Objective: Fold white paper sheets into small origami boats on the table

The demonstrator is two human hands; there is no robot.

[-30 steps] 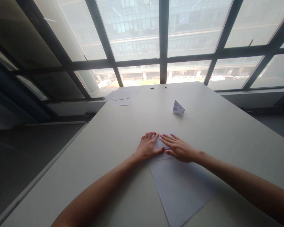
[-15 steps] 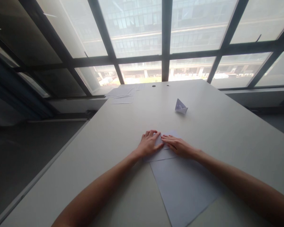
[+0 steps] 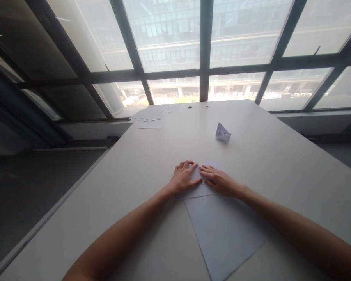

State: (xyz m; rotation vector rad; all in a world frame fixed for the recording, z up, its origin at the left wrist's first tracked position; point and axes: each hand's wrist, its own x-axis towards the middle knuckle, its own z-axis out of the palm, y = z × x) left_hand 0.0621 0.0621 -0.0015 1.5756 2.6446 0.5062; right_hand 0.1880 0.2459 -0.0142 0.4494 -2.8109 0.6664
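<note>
A folded sheet of white paper [image 3: 196, 192] lies on the table beneath both my hands. My left hand [image 3: 185, 177] presses on its left part, thumb and fingers spread apart. On the right part rests my right hand [image 3: 219, 180], palm down, with fingers stretched toward the left one and the thumb a little apart. A crease or edge shows in the narrow gap between my fingertips. Much of the folded paper is hidden under the hands. Nearer to me, a larger flat white sheet [image 3: 225, 230] lies at a slant, its far end by the folded paper.
A folded paper boat [image 3: 222, 132] stands beyond my right hand. Several loose paper sheets [image 3: 149, 115] lie at the far left corner of the white table [image 3: 140, 168]. Two small dark spots, one a round hole [image 3: 190, 107], sit near the far edge, before tall windows.
My right hand has shifted slightly, its thumb now farther from its fingers and nearer the left thumb. My left hand stays almost still on the paper.
</note>
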